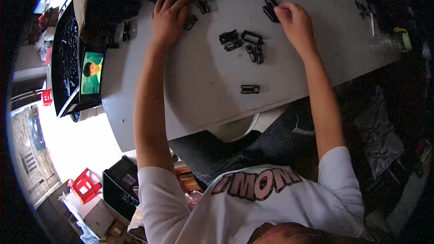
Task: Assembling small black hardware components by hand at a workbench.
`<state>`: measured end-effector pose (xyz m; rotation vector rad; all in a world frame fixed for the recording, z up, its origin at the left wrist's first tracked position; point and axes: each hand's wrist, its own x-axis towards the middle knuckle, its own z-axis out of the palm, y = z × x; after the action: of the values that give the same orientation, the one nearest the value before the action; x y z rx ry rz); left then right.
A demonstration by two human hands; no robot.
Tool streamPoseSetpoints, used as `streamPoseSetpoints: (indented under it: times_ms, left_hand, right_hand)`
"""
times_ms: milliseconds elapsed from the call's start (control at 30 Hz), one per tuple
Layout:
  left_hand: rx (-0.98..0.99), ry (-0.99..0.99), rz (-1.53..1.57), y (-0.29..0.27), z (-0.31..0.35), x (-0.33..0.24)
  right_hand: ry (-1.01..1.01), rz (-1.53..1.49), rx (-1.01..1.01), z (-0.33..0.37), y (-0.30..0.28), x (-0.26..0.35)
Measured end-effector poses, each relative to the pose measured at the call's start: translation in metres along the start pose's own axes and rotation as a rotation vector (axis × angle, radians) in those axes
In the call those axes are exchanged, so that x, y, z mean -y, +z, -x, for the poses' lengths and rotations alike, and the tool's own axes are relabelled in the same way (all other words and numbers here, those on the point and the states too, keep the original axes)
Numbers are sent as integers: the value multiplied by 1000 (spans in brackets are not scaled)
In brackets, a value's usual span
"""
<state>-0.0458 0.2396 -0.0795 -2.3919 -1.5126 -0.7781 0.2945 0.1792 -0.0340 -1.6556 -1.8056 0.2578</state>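
Though slim, angular, hard-edged black pieces (pixel 270 10)

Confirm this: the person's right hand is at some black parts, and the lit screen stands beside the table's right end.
One thing is wrong: the lit screen stands beside the table's left end, as the head view shows. The right hand is indeed at some black parts.

You see black parts (pixel 250 89) resembling faintly glossy plastic, a smooth, matt tabletop (pixel 194 95), and your shirt's (pixel 217 219) matt cloth.
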Motion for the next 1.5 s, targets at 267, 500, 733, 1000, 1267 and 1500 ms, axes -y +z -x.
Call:
streamPoseSetpoints:
  times_ms: [267, 500, 733, 1000, 1267, 1500]
  left_hand:
    - [141, -79, 74, -85, 85, -65]
    - [384, -138, 194, -135, 113, -120]
    - [252, -201, 218, -144, 115, -131]
    - [164, -116, 75, -137, 109, -151]
    - [175, -36, 87, -128, 109, -156]
    - [171, -204, 58, -147, 117, -164]
  right_hand:
    - [-76, -104, -40, 13, 8, 1]
    - [-312, 11, -191, 53, -10, 3]
    - [-308, 30, 0, 109, -51, 25]
    - [-319, -57, 268, 133, -54, 68]
    - [-434, -44, 347, 130, -41, 88]
    - [-419, -24, 354, 140, -29, 83]
